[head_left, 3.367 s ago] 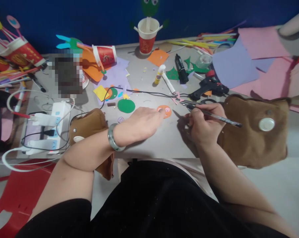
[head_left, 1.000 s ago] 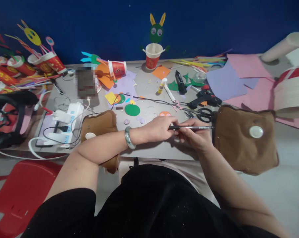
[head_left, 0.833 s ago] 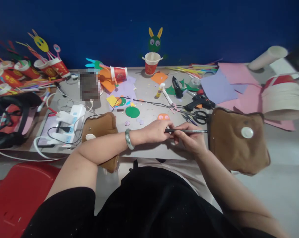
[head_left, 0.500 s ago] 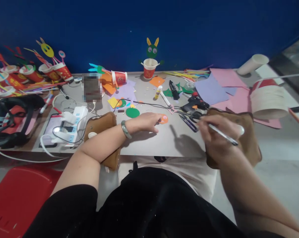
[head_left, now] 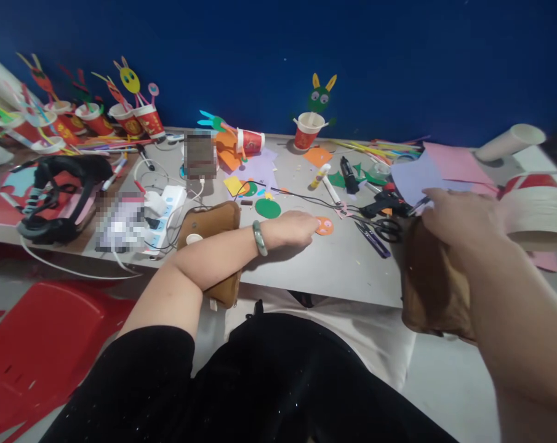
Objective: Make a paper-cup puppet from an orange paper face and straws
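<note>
My left hand (head_left: pixel 296 229), with a bangle on the wrist, rests on the table with its fingers closed at the left edge of a small orange paper circle (head_left: pixel 325 226) that has a face on it. Over the right brown cushion (head_left: pixel 428 289) reaches my right hand (head_left: pixel 463 218), its fingertips beside the purple paper (head_left: pixel 414 178). The pen (head_left: pixel 422 203) shows at those fingertips, partly hidden. Scissors (head_left: pixel 388 230) and a dark pen-like tool (head_left: pixel 374 241) lie between my hands. A green paper oval (head_left: pixel 268 208) is left of my left hand.
Behind stand a red cup with a green paper figure (head_left: pixel 309 132), a glue stick (head_left: pixel 320 176) and a glue gun (head_left: pixel 384 203). A power strip (head_left: pixel 170 215) and headset (head_left: pixel 66 184) are left. A large paper roll (head_left: pixel 536 212) stands right.
My right hand has moved outward and away from me, from above the scissors to the purple paper. My left hand stays by the orange circle. The view has swung left.
</note>
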{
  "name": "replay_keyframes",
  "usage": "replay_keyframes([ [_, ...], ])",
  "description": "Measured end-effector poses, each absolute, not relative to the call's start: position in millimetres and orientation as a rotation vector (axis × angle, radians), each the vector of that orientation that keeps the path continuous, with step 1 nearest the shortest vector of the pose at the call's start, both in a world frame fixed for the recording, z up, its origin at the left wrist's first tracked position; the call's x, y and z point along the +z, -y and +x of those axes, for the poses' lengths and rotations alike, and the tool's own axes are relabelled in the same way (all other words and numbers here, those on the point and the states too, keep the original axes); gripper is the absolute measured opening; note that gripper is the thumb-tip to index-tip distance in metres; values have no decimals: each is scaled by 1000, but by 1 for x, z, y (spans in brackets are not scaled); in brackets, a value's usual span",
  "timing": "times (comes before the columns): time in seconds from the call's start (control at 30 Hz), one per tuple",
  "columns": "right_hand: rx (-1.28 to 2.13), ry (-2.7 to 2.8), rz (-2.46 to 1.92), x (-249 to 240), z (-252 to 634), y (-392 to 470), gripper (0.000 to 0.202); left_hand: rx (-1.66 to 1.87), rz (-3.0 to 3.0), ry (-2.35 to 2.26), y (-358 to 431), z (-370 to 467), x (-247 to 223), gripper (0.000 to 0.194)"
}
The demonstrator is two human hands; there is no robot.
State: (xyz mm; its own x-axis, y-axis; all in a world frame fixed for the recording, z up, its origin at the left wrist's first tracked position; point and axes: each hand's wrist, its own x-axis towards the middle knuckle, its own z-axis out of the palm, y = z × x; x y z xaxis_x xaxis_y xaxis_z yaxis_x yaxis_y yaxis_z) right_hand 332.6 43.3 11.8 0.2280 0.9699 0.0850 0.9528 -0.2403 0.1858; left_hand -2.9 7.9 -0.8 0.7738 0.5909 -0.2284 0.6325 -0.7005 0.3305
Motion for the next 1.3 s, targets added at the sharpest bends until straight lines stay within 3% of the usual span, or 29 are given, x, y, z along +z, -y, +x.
replay_keyframes([
  [0.13,268,-2526,2044,6,278,-34,41,-74,2599,-855,-6,0,-3,27],
  [0.23,160,-2762,1911,13,243,-41,36,-273,2490,-638,-3,3,3,13],
  [0.37,19,-2988,2010,31,232,-65,30,-484,2172,-397,1,6,10,22],
  [0.5,-174,-2927,1965,29,240,-70,22,-521,2072,-334,1,6,9,23],
  [0.6,-251,-2903,1649,6,242,-53,16,-489,2042,-301,1,6,6,24],
  [0.7,-237,-3038,1352,-23,242,-29,25,-477,1992,-286,2,7,3,26],
  [0.93,-194,-3302,1142,-63,244,2,34,-383,1921,-276,0,7,-1,24],
  [1.3,-307,-3245,1237,-36,212,-7,35,-412,1895,-244,0,8,1,22],
])
